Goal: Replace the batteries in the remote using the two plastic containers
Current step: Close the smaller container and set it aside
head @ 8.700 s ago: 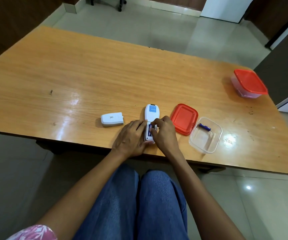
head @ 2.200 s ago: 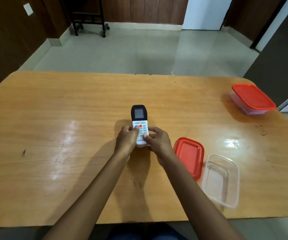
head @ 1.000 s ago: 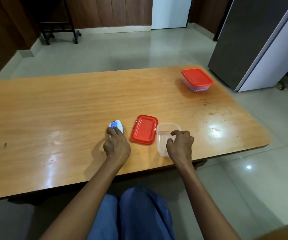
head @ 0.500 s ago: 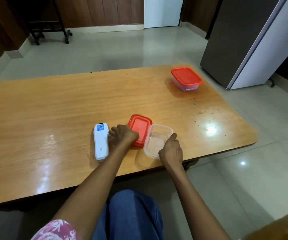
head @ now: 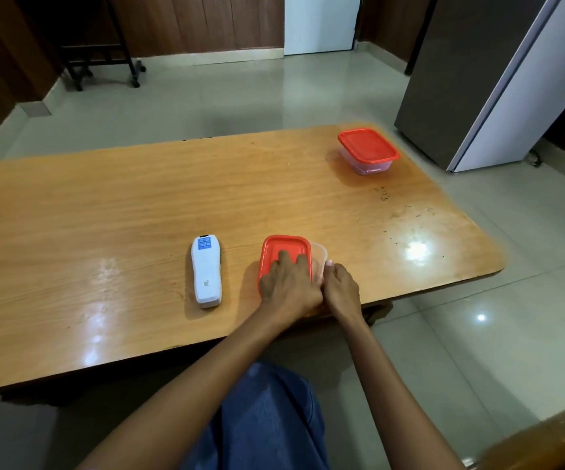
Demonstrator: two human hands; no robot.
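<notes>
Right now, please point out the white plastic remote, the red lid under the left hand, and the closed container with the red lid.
white plastic remote [head: 206, 271], head view, middle of its back.
red lid [head: 282, 247], head view, far bare part.
closed container [head: 367, 145], head view, top of its lid.

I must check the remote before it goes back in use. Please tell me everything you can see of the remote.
The remote is a long white plastic body with rounded ends. It lies flat, back side up, on the wooden table, its length running away from the person. A blue label sits near the far end and a small code mark near the near end. The back looks closed. Nothing touches it but the table; both hands are apart from it, to its right.
</notes>
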